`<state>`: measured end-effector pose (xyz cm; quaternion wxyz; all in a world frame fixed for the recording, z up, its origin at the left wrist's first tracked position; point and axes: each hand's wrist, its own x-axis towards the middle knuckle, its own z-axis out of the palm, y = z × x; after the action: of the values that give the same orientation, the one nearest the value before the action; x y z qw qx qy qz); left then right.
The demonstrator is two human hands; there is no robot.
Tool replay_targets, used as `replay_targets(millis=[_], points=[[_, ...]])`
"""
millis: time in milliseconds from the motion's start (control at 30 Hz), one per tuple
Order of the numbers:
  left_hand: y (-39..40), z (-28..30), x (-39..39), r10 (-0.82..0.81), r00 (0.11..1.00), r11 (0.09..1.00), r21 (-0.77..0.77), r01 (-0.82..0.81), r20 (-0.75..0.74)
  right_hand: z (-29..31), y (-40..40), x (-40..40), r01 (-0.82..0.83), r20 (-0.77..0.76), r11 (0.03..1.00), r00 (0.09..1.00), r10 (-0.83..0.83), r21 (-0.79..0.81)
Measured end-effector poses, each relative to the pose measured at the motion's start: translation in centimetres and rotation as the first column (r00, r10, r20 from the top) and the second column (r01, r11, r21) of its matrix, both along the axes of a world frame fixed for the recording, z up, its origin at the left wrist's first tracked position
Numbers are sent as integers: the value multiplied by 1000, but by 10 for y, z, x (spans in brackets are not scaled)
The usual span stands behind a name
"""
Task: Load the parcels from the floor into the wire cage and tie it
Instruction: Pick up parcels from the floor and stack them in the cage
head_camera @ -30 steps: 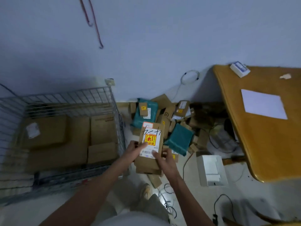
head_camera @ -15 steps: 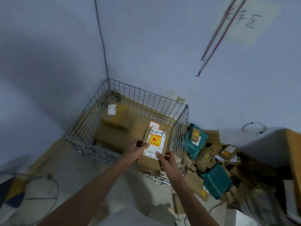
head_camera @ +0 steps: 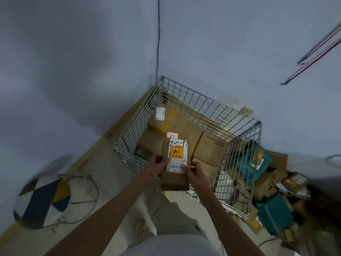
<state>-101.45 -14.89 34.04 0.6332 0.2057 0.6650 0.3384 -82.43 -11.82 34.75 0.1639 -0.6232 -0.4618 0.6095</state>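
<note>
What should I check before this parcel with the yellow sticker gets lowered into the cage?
1. Grip: left hand and right hand both hold the parcel at its lower sides. Ok.
2. Position: parcel overlaps the wire cage near rim; whether it is fully over the opening, cannot tell.
3. Cage top: open, no lid or tie across it. Ok.
4. Landing spot: cardboard boxes already cover the cage floor; flat tops visible, so it can stack. Ok.
5. Label side: yellow sticker faces up. Ok.
6. Remaining parcels on the floor right of the cage: many left. Not ok for tying yet.
</note>
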Motion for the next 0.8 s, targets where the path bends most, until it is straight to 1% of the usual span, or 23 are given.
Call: replay_targets(millis=[100, 167, 233, 333, 400, 467, 533, 567, 633, 700, 800], points=[[35, -19, -13, 67, 998, 997, -44, -67, -17, -27, 43, -12, -18, -15, 999, 1000, 17, -49], [61, -32, -16, 182, 983, 978, -103, -180, 13, -51, 75, -19, -80, 13, 994, 997, 81, -80], [91, -49, -19, 311, 947, 933, -218, -287, 86, -68, 102, -26, -167, 55, 982, 984, 172, -89], [131, -85, -23, 475, 865, 836, -390, -387, 159, -105, 148, -30, -272, 114, 956, 952, 284, -111], [158, -107, -25, 516, 837, 792, -473, -386, 182, -139, 175, -34, -332, 140, 933, 926, 350, -140], [173, -127, -27, 601, 777, 733, -518, -441, 189, -161, 191, -44, -418, 173, 895, 881, 441, -158], [187, -168, -34, 688, 697, 667, -553, -499, 201, -198, 211, -61, -476, 180, 856, 841, 510, -200], [190, -192, -39, 732, 651, 637, -543, -547, 202, -217, 219, -70, -502, 165, 834, 825, 541, -228], [191, -250, -52, 797, 579, 565, -555, -611, 174, -256, 232, -91, -549, 143, 784, 785, 603, -288], [192, -293, -67, 836, 536, 493, -598, -632, 122, -297, 241, -112, -588, 126, 745, 752, 647, -315], [193, -332, -89, 858, 514, 403, -645, -649, 19, -354, 246, -143, -666, 120, 663, 669, 733, -341]])
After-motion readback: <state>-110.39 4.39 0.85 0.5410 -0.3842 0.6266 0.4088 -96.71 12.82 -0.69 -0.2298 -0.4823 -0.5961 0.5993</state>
